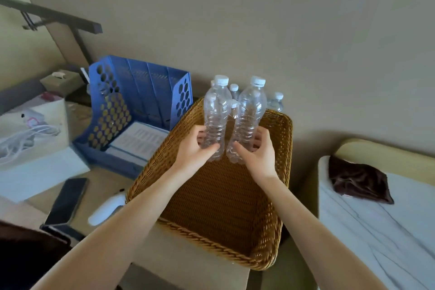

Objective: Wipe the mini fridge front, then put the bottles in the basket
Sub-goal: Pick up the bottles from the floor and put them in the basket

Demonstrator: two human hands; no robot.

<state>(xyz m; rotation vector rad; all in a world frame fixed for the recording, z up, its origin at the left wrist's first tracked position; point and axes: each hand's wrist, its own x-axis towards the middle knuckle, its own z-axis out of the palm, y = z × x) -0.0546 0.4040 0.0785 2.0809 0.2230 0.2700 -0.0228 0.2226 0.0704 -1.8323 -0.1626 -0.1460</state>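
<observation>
A brown wicker basket stands on the desk in front of me, with nothing lying on its floor. My left hand grips the lower part of a clear plastic bottle with a white cap. My right hand grips a second clear bottle the same way. Both bottles are upright, side by side, above the basket's far half. Behind the basket's far rim stand more clear bottles, partly hidden. The mini fridge is not in view.
A blue file rack with papers stands left of the basket. A dark phone and a white object lie at the near left. At the right, a dark brown cloth rests on a white surface.
</observation>
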